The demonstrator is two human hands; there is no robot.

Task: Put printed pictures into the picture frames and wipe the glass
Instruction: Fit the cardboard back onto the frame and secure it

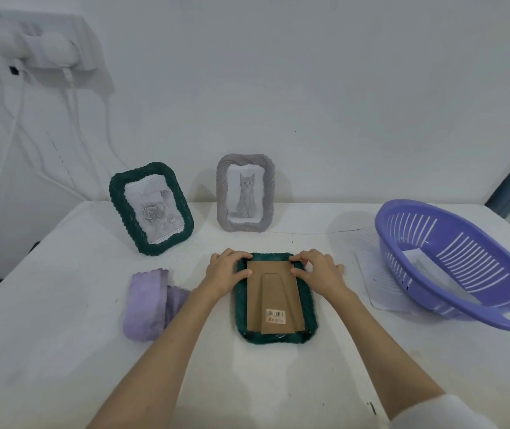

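Face-down at the table's (61,351) middle lies a dark green rope-textured frame (273,335), its brown cardboard back (273,292) bearing a barcode sticker (276,316) with unreadable print. Left hand (227,270) and right hand (315,269) press curled fingers on the frame's far corners. Left of the frame lies a folded lilac cloth (148,301).

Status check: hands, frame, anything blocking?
Both hands, left and right, on top corners of face-down green frame, fingers curled at cardboard backing. Cloth left, untouched. Nothing blocking.
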